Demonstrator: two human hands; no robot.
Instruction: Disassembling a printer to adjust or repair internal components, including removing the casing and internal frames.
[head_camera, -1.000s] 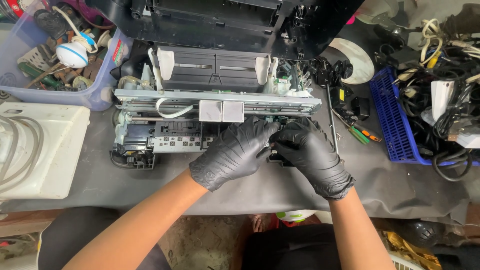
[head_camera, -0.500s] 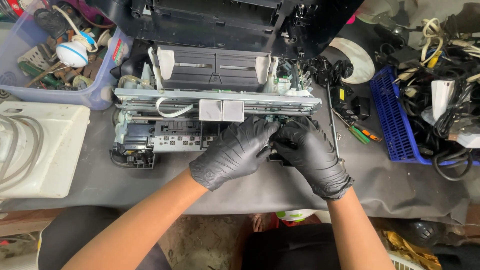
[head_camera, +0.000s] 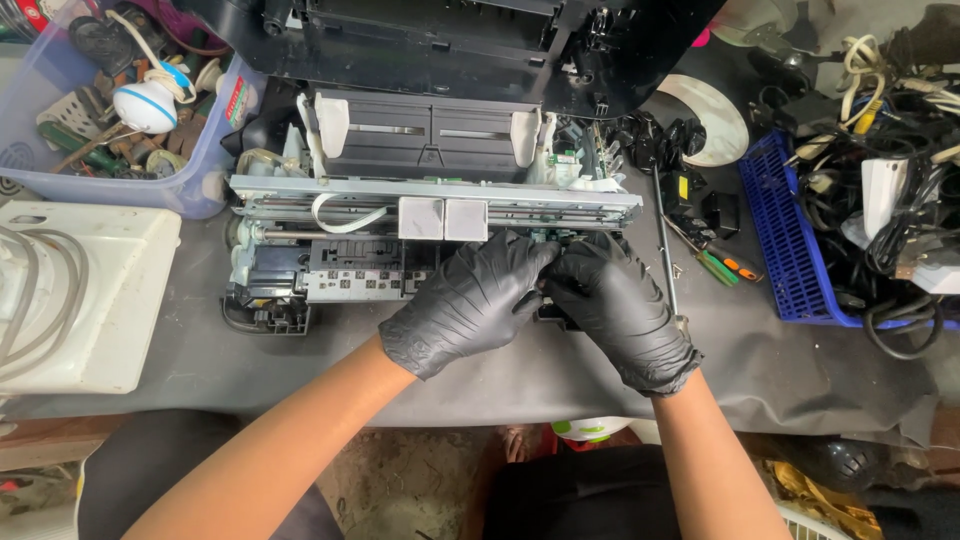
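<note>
A stripped-down printer mechanism (head_camera: 340, 240) lies on the dark grey bench cloth (head_camera: 780, 370), its metal rail running left to right. Both my hands wear black gloves. My left hand (head_camera: 465, 305) and my right hand (head_camera: 620, 310) meet at the front right part of the mechanism, fingers curled together on a small dark part there. The hands hide that part, so its shape is unclear. The printer's black outer shell (head_camera: 450, 40) stands open behind the mechanism.
A clear plastic tub (head_camera: 120, 110) of odd parts sits at the back left. A white device (head_camera: 70, 290) lies on the left. A blue basket (head_camera: 790, 240) of tangled cables stands on the right, with screwdrivers (head_camera: 725, 265) beside it.
</note>
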